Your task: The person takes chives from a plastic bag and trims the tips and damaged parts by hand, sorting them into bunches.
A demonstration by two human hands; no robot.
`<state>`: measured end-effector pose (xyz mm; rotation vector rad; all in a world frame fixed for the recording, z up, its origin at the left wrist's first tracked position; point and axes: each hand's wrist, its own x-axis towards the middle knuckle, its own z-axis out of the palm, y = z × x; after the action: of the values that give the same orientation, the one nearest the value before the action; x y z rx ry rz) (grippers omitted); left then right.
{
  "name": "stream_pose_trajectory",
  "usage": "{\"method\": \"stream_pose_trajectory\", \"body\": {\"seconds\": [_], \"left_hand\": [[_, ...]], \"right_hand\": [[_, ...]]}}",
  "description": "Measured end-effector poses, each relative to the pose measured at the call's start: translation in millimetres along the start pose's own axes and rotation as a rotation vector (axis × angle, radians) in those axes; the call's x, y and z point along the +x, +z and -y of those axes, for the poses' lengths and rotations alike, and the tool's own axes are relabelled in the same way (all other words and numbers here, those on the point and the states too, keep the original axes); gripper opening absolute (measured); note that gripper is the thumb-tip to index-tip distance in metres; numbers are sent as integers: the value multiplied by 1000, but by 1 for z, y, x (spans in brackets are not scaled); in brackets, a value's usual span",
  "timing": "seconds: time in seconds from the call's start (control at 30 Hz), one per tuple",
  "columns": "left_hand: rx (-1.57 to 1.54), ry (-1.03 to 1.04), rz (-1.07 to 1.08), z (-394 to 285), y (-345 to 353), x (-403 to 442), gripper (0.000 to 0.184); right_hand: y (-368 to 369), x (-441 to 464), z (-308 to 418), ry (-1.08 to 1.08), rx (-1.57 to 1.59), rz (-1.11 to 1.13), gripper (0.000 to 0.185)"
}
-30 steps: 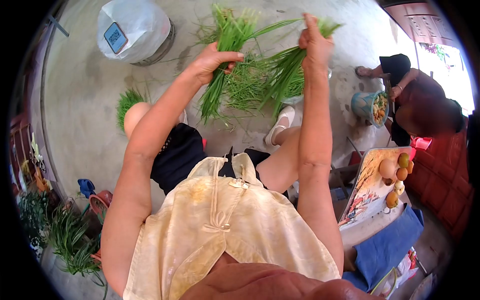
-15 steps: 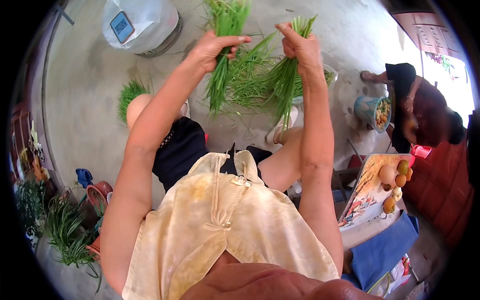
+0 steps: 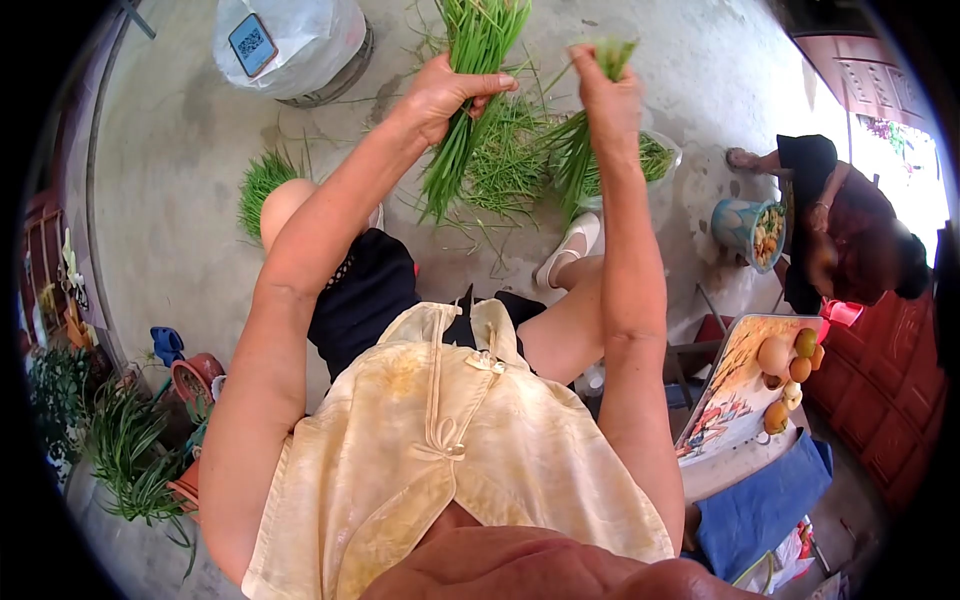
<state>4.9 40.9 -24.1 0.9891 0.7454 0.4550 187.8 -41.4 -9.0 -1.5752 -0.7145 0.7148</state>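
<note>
My left hand (image 3: 450,98) is closed around a thick bunch of chives (image 3: 487,35), long thin green leaves that stick out above and below the fist. To its right my right hand (image 3: 612,108) grips a smaller bunch of chives (image 3: 573,160); that hand and the top of its bunch are smeared by motion. Beneath and between the hands, a loose heap of chives (image 3: 505,165) lies on the concrete floor. Another clump of chives (image 3: 263,188) rests by my left knee. Partly behind my right forearm is a clear plastic bag or tub (image 3: 668,150) with greens.
A plastic-covered drum (image 3: 305,50) carries a phone (image 3: 252,45) at upper left. On the right, a person (image 3: 850,220) bends beside a blue bucket (image 3: 735,228) of scraps. Fruit (image 3: 775,355) sits on a picture-topped table (image 3: 720,415). Potted plants (image 3: 135,450) stand at lower left.
My left hand and its bunch have shifted slightly right. My right hand has turned and moved with its bunch, whose lower ends now hang less far down.
</note>
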Motion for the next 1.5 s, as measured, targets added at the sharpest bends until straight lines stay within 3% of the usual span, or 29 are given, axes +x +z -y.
{"method": "stream_pose_trajectory", "body": {"seconds": [0.13, 0.27, 0.5, 0.67, 0.87, 0.97, 1.07, 1.17, 1.27, 1.37, 1.5], "left_hand": [[-46, -4, 39, -2, 1, 2, 20], [-53, -16, 61, 0, 2, 0, 21], [4, 53, 43, 0, 11, -1, 22], [-42, 16, 97, -6, 10, -2, 20], [-132, -5, 125, -8, 11, -2, 25], [-149, -18, 136, -8, 9, -2, 28], [-149, -25, 131, -10, 8, -3, 28], [-141, -19, 111, -9, 6, -3, 29], [-137, -12, 91, -8, 6, -2, 27], [-121, -11, 89, -7, 6, -1, 23], [-159, 2, 116, 2, 9, 2, 20]], "right_hand": [[-6, 6, -2, -115, -397, 184, 22], [4, -9, 11, 143, 49, 283, 21], [11, -15, 10, 149, 110, 280, 15], [6, -16, 16, 233, 219, 322, 14], [2, -12, 16, 177, 237, 275, 15], [-2, 3, -4, 104, 140, 146, 19], [-5, 7, -4, -59, -348, 105, 23], [-7, 5, -5, -114, -530, 205, 27], [-7, 3, -3, -96, -451, 243, 25], [1, 0, 0, -10, -148, 209, 22], [14, -18, 12, 90, 7, 344, 13]]}}
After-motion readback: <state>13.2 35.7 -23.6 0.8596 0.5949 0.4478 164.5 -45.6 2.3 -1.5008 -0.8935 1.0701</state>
